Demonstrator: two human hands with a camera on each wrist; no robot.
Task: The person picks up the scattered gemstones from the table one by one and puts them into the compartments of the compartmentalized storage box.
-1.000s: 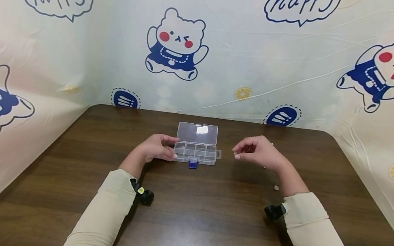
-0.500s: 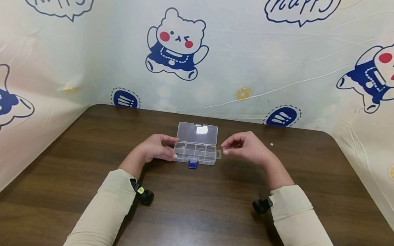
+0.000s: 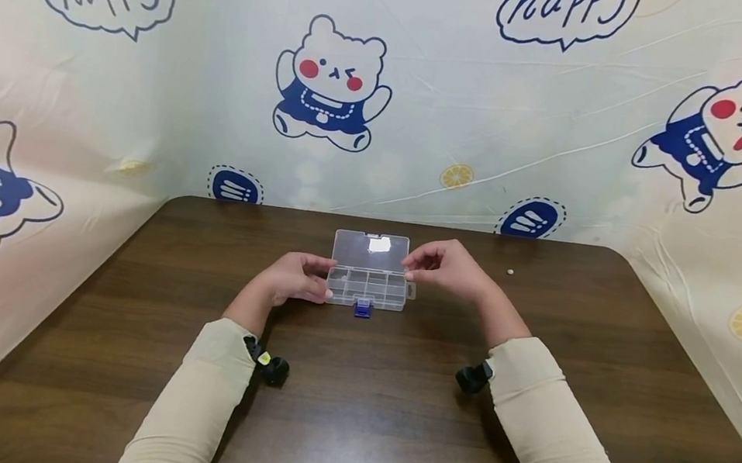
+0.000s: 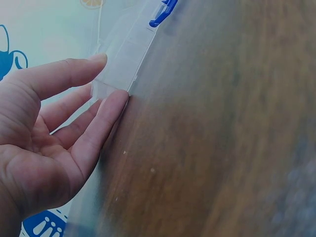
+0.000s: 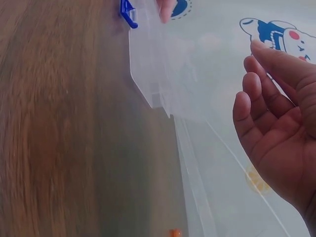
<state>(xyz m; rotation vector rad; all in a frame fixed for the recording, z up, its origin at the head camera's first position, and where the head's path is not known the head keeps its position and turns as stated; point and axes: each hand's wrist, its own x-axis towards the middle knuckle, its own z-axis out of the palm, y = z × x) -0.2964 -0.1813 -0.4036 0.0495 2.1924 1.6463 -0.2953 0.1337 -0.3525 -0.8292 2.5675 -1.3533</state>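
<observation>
A clear plastic compartment box stands on the table with its lid raised at the back and a blue latch at its front. My left hand holds the box's left end between thumb and fingers, as the left wrist view also shows. A small pale piece lies in the box's left rear compartment, too small to identify. Over the box's right end hovers my right hand, thumb and forefinger pinched together on a tiny pale bead-like piece, its fingertips beside the lid; the right wrist view hides the piece.
A small white bead-like piece lies on the brown wooden table, right of the box. Something small and orange shows at the bottom of the right wrist view. A printed cloth hangs behind the table.
My right hand has travelled left from the table's right side to the box's right end, uncovering the white piece behind it. The left hand and the box have stayed in place.
</observation>
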